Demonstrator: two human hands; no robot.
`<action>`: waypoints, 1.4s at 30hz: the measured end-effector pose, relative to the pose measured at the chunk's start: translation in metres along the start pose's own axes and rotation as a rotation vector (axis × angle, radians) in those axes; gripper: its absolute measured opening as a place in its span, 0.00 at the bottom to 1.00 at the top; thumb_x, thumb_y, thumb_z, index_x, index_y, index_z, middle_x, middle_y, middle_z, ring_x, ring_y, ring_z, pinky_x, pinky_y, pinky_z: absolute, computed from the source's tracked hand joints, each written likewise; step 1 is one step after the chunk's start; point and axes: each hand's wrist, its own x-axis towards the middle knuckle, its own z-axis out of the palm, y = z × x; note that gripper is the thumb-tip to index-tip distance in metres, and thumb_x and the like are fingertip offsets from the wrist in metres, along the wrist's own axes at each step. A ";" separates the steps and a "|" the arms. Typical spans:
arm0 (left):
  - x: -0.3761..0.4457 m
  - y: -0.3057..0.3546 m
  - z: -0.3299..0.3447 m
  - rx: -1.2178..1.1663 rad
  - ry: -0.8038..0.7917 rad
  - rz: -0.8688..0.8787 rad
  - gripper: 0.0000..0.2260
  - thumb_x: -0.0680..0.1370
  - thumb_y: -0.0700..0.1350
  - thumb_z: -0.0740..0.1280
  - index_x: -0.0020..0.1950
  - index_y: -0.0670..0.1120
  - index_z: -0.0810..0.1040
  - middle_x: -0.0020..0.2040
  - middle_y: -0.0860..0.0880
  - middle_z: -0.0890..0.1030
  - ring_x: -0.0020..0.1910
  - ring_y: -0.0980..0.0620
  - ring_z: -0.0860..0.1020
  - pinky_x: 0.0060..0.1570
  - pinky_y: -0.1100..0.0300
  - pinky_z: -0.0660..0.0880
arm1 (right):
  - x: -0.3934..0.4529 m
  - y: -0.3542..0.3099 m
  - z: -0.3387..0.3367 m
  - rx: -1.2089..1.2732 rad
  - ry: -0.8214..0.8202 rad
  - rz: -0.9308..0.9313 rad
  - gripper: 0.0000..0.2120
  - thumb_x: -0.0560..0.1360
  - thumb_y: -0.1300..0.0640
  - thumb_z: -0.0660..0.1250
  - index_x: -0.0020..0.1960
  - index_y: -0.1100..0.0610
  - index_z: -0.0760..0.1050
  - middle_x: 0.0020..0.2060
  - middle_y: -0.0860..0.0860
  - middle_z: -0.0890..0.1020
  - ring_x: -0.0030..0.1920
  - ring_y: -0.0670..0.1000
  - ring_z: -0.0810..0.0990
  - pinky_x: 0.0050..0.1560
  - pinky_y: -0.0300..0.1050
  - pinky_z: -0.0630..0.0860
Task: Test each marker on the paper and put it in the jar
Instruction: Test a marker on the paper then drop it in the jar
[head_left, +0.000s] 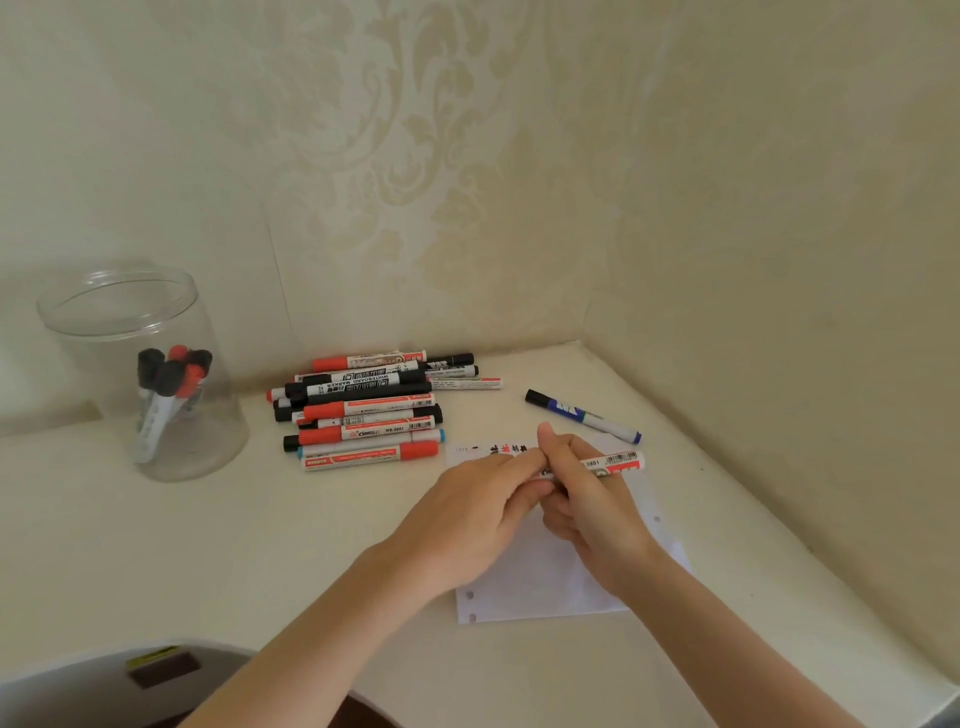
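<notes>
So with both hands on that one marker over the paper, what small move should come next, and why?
Probably pull the cap off. The right hand grips the marker by its barrel above the paper, while the left hand pinches its hidden near end, where the cap likely sits. Earlier test marks show at the paper's top edge, and the jar already holds several markers.

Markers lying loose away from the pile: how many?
1: the blue marker lies alone near the wall, right of the pile. Another marker is held in the hands, not loose.
</notes>
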 end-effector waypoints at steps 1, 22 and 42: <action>0.000 0.001 0.000 -0.018 -0.016 -0.013 0.07 0.84 0.51 0.56 0.59 0.61 0.71 0.43 0.58 0.78 0.42 0.56 0.76 0.40 0.60 0.71 | 0.000 0.001 -0.001 0.013 -0.017 -0.007 0.18 0.81 0.47 0.63 0.36 0.56 0.67 0.22 0.48 0.61 0.23 0.47 0.55 0.27 0.42 0.51; -0.004 -0.028 -0.016 0.123 0.099 -0.253 0.15 0.77 0.60 0.64 0.60 0.56 0.68 0.36 0.57 0.73 0.35 0.60 0.73 0.36 0.61 0.71 | 0.032 -0.014 -0.039 0.038 -0.017 -0.045 0.16 0.82 0.51 0.57 0.39 0.58 0.73 0.24 0.55 0.69 0.23 0.50 0.65 0.23 0.38 0.55; 0.018 -0.058 0.030 0.247 -0.051 0.152 0.15 0.78 0.47 0.57 0.58 0.54 0.81 0.66 0.59 0.77 0.53 0.58 0.80 0.45 0.60 0.78 | 0.097 0.012 -0.040 -0.535 0.261 -0.203 0.13 0.72 0.58 0.73 0.35 0.56 0.70 0.25 0.51 0.81 0.20 0.47 0.71 0.23 0.38 0.69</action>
